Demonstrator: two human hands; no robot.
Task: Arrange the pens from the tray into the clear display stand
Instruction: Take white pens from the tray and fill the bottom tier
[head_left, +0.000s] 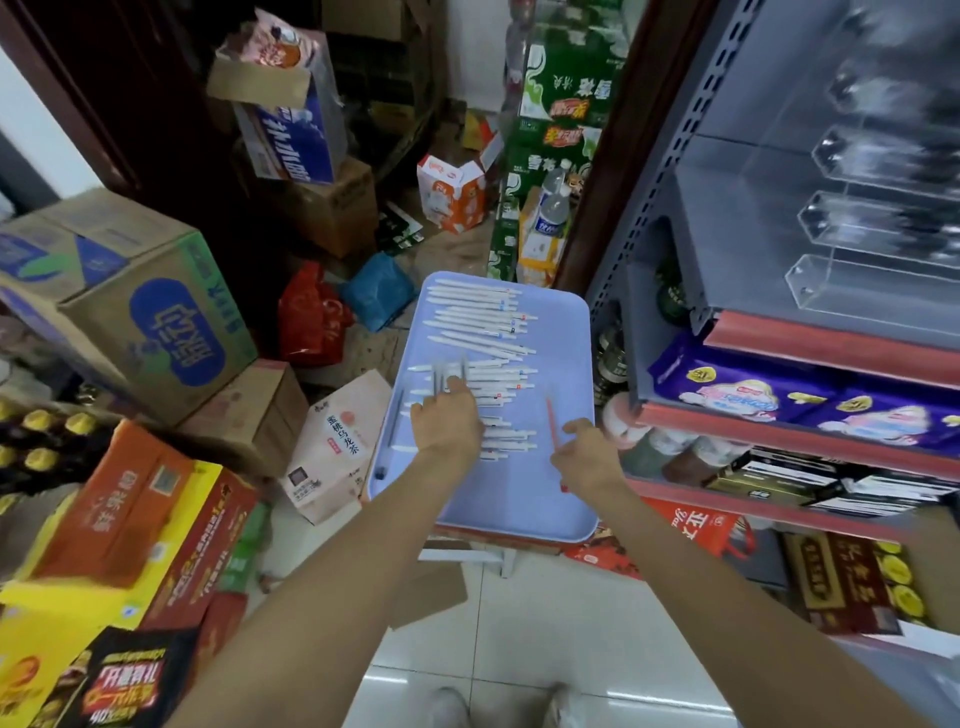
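So my left hand (448, 421) was over the blue tray (550, 499), fingers pinching a few white pens (478, 332) upright out of the rows lying there. My right hand (584, 452) gripped a red pen (551, 423) just above the tray. The clear display stand (852, 249) sat on the shelf (779, 332) to the right.

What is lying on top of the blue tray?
On the blue tray lie rows of white pens, a red pen by the right hand and a dark pen at its left edge. The left hand covers some white pens.
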